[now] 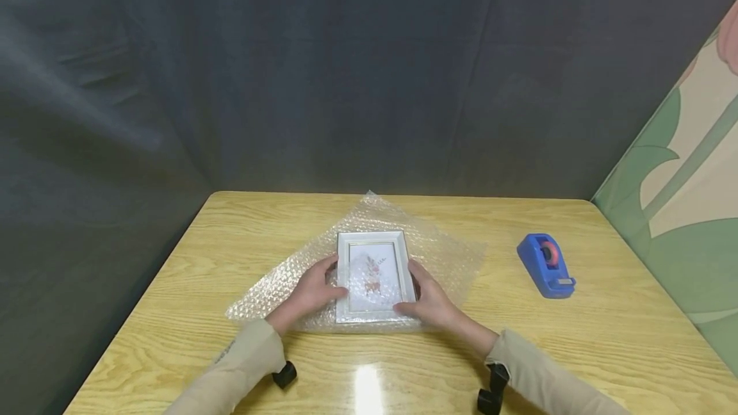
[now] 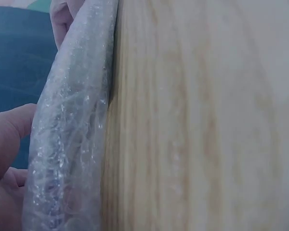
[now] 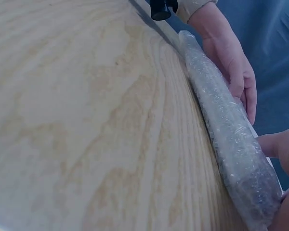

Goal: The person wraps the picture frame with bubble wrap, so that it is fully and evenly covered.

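Observation:
A white picture frame (image 1: 371,237) with a floral print inside lies face up on a sheet of bubble wrap (image 1: 444,252), spread cornerwise on the table. My left hand (image 1: 311,288) grips the frame's left side, thumb over its front edge. On the opposite side my right hand (image 1: 431,300) holds it, thumb on the lower right of the front. In both wrist views the near edge of the bubble wrap (image 2: 70,120) bulges along the tabletop, with parts of both hands behind it. The fingertips under the frame's sides are hidden.
A blue tape dispenser (image 1: 542,268) with a pink roll stands at the right of the wooden table (image 1: 605,338). Dark cloth (image 1: 346,82) hangs behind and to the left. A wall with a painted leaf pattern (image 1: 692,210) borders the right side.

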A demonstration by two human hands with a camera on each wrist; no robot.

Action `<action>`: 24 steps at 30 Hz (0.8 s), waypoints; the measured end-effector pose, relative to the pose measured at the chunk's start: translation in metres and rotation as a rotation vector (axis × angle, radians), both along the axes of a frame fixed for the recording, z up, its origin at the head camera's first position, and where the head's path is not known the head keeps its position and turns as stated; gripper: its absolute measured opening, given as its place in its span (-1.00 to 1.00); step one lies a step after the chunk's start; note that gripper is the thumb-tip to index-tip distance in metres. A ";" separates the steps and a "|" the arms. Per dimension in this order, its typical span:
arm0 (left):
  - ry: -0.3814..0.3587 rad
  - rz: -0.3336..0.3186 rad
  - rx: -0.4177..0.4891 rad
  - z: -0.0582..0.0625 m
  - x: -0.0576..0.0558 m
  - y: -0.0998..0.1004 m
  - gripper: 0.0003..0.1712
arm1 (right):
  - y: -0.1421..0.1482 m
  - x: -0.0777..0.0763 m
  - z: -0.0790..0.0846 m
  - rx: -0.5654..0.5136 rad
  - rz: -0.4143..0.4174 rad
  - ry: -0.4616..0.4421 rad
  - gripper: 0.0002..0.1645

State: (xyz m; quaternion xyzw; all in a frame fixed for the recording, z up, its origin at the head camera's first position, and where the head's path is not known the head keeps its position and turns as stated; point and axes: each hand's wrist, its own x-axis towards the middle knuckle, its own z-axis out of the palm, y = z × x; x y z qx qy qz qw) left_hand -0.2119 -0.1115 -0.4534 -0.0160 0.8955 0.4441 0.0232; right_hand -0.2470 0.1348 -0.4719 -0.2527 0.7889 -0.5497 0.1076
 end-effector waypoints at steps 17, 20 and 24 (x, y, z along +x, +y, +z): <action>0.035 -0.016 -0.039 0.000 -0.001 0.002 -0.07 | 0.005 -0.079 0.037 0.238 -0.029 0.130 -0.22; 0.032 -0.016 -0.039 0.000 -0.001 0.002 -0.07 | 0.002 -0.097 0.036 0.251 -0.010 0.134 -0.24; 0.025 -0.019 -0.043 0.001 -0.002 0.002 -0.06 | 0.000 -0.119 0.033 0.280 0.003 0.105 -0.24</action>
